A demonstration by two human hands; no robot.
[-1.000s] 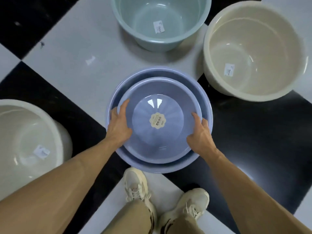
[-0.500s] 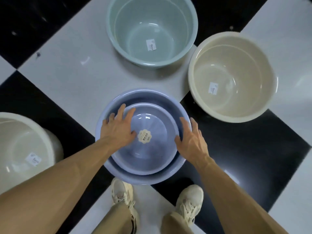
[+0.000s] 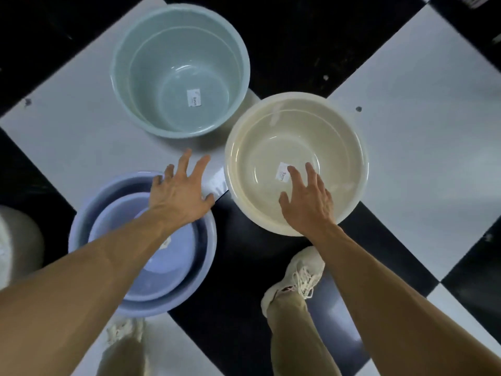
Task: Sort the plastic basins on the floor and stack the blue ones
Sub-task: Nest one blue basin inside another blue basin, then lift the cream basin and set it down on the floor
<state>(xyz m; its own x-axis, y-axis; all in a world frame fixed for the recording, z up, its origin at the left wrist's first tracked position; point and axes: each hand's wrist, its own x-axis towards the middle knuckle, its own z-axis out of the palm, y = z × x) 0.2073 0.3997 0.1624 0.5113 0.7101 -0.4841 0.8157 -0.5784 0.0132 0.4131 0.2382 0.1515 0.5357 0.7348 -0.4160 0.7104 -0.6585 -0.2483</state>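
Two blue basins sit nested on the floor at the lower left: the larger blue basin [image 3: 84, 226] holds the smaller blue basin [image 3: 173, 270]. My left hand [image 3: 180, 194] hovers open over the far right rim of the larger one, fingers spread, holding nothing; my forearm hides part of both. My right hand [image 3: 307, 200] is open with fingers apart over the near side of a cream basin [image 3: 341, 147], holding nothing. A pale green basin [image 3: 151, 50] stands beyond, at the upper middle.
Another cream basin [image 3: 19, 240] shows at the left edge. The floor is black and white checkered tile [image 3: 423, 131]. My two white shoes, the right shoe [image 3: 298, 278] and the left shoe [image 3: 122, 332], stand just near the basins.
Both hands have let go of the smaller blue basin, which now rests inside the larger one. They have moved forward and right, the right hand over the cream basin. The view shifted right.
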